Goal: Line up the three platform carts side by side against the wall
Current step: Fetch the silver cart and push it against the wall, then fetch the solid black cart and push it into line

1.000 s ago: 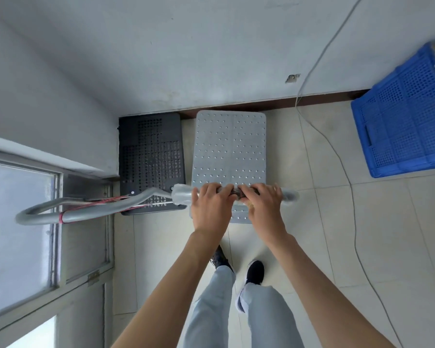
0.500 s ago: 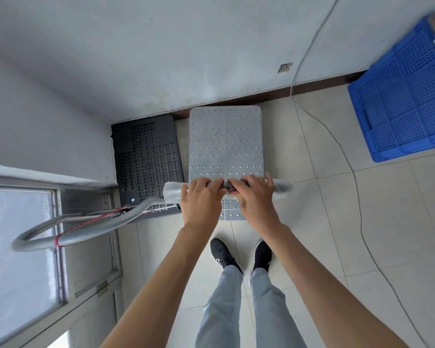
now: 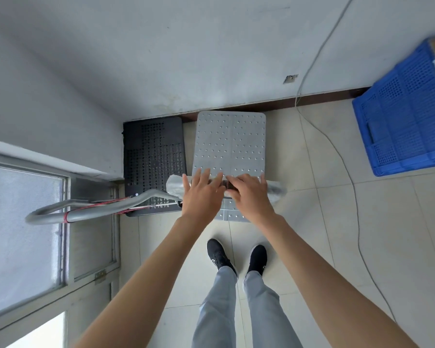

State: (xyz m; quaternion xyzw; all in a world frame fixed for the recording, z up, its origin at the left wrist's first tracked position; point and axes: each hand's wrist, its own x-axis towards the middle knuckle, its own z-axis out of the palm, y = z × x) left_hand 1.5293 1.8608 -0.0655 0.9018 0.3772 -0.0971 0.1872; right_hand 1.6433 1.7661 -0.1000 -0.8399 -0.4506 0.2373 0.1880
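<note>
Two platform carts stand by the wall (image 3: 211,59): one black cart (image 3: 153,151), one grey cart (image 3: 230,141). One blue crate (image 3: 407,126), one cable (image 3: 358,222), a left hand (image 3: 201,194), a right hand (image 3: 251,197).

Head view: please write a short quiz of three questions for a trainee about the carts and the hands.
1. True or false: the grey cart stands to the right of the black cart.
2. How many carts are in view? A: one. B: two. C: three.
3. Fill in: at the handle, the left hand and right hand have their fingers ____ (curled or straight).

Key: 1 true; 2 B; 3 straight.
</note>
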